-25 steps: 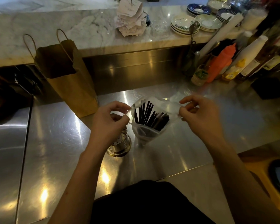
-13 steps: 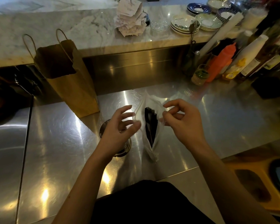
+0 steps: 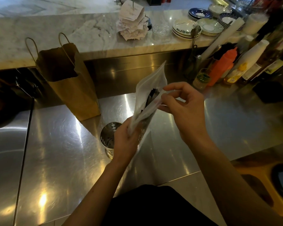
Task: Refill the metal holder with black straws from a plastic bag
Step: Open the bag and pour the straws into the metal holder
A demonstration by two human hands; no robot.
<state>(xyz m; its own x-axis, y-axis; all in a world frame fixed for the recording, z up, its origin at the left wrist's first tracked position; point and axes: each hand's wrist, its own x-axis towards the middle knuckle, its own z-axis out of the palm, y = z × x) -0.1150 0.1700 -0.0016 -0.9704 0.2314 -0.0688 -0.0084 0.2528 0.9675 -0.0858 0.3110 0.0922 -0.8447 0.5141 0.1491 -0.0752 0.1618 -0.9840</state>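
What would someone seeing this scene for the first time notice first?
The clear plastic bag of black straws, held up mid-frame: the left hand grips its lower end, the right hand pinches one side higher up. Just left of it, an empty-looking perforated metal holder stands on the shiny steel counter, with a tall brown paper bag behind.

Left hand grips the plastic bag low; right hand, at its two o'clock, pinches the bag's edge with its fingertips.
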